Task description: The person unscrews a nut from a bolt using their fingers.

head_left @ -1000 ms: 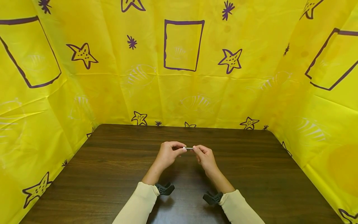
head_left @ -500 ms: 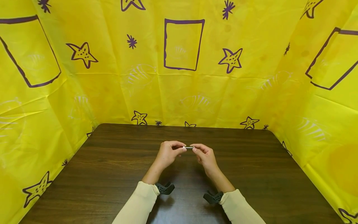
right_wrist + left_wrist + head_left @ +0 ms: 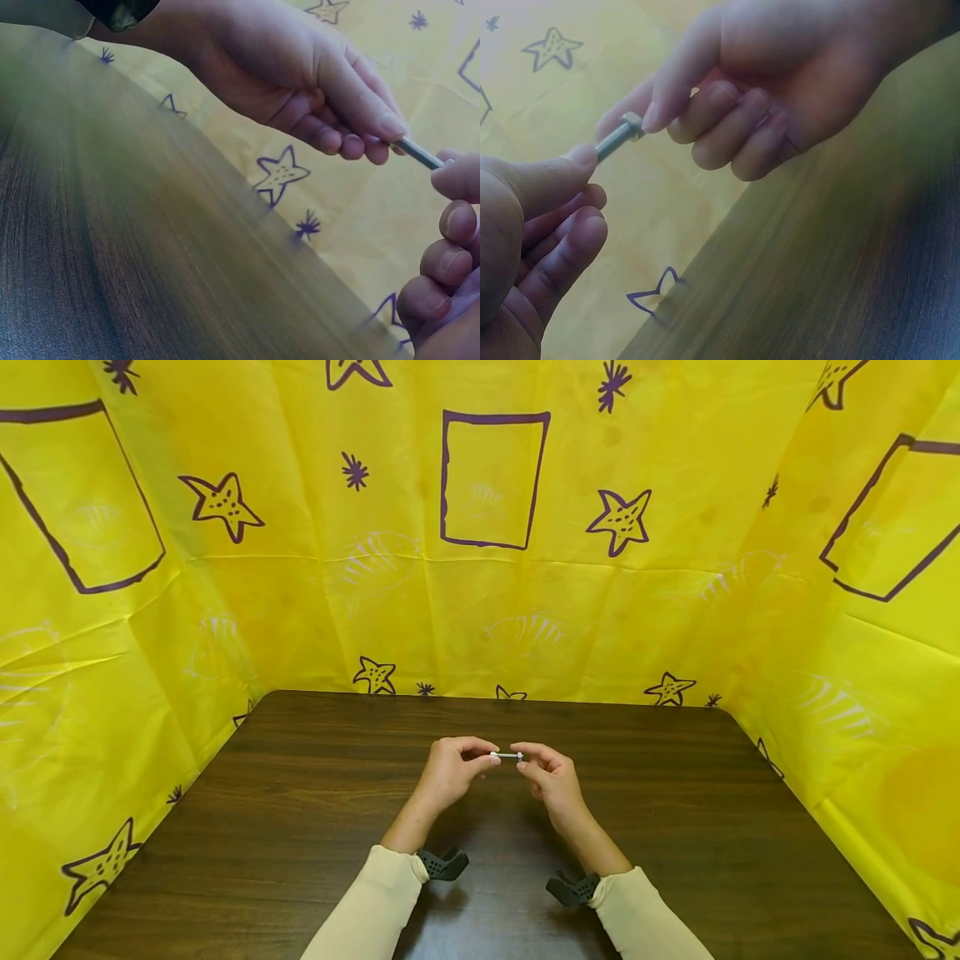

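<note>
A small metal bolt [image 3: 507,755] is held level between both hands above the table. My left hand [image 3: 448,772] pinches its left end between thumb and fingertips, hiding part of that end. At the other end, a hexagonal piece [image 3: 633,126] shows in the left wrist view; whether it is a nut or the bolt's head I cannot tell. Thumb and index finger of my right hand [image 3: 553,779] lie on either side of this piece, and the thumb appears to touch it. Threads are visible along the shank. In the right wrist view, the right thumb covers the near end.
Below the hands is a dark wood-grain table [image 3: 300,827] with rounded far corners. Yellow cloth [image 3: 480,627] printed with starfish and fish encloses it at the back and both sides. Dark bands [image 3: 442,865] sit at both wrists.
My right thumb and index finger have spread slightly, uncovering more of the bolt's right end. The left hand and the bolt have stayed nearly in place.
</note>
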`<state>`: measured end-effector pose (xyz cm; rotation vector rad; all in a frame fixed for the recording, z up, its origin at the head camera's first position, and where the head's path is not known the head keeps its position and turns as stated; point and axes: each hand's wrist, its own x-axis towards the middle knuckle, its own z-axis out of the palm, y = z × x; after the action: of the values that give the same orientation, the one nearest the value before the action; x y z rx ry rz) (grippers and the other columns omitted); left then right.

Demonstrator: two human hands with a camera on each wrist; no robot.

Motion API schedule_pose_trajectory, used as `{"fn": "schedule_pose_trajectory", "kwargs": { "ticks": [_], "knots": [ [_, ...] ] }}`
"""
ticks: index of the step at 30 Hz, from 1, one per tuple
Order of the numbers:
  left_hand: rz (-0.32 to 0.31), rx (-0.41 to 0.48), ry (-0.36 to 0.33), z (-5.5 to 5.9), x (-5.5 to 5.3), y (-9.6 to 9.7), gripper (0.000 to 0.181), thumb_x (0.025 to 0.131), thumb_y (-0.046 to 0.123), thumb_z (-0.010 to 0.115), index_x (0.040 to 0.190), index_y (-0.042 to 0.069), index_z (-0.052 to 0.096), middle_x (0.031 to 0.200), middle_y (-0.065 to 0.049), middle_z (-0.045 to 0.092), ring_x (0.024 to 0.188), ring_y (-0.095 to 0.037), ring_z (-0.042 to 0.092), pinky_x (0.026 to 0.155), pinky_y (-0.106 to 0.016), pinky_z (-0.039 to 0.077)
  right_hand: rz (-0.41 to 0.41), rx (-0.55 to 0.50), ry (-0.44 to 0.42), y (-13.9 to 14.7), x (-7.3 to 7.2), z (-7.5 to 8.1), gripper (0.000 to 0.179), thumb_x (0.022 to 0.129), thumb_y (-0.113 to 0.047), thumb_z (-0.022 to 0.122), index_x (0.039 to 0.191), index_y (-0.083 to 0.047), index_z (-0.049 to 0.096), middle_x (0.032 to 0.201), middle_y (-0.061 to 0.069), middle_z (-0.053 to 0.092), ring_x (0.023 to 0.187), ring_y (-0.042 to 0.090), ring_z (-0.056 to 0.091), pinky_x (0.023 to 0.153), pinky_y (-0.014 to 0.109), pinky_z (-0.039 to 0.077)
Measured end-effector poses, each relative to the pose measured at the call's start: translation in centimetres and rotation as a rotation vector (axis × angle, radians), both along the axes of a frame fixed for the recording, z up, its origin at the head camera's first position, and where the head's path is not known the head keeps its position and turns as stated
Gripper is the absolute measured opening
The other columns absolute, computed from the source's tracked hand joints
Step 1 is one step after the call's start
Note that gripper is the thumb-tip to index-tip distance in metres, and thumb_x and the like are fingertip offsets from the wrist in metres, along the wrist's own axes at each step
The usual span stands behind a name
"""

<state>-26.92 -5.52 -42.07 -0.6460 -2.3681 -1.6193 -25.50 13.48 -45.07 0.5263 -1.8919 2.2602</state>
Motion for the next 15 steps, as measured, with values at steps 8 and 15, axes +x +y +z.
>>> {"fn": "schedule_pose_trajectory", "kwargs": {
  "ticks": [8, 15],
  "knots": [
    [-0.005, -0.005, -0.002, 0.0, 0.0, 0.0, 0.009, 0.083, 0.008, 0.077, 0.092, 0.004, 0.076, 0.077, -0.002, 0.07, 0.061, -0.027, 0.066, 0.054, -0.027, 0.052, -0.013, 0.053, 0.042, 0.0, -0.1, 0.0, 0.034, 0.087, 0.007, 0.065, 0.12, 0.015, 0.057, 0.056, -0.005, 0.037, 0.046, 0.005, 0.031, 0.043, 0.02, 0.025],
    [-0.007, -0.012, -0.002, 0.1, 0.1, 0.1, 0.009, 0.083, 0.011, 0.077, 0.091, 0.006, 0.076, 0.076, -0.001, 0.069, 0.059, -0.024, 0.064, 0.053, -0.028, 0.051, -0.089, 0.216, 0.024, -0.5, 1.1, 1.8, 0.021, 0.092, -0.001, 0.065, 0.108, 0.012, 0.065, 0.057, -0.003, 0.039, 0.049, 0.006, 0.034, 0.046, 0.021, 0.028]
  ]
}}
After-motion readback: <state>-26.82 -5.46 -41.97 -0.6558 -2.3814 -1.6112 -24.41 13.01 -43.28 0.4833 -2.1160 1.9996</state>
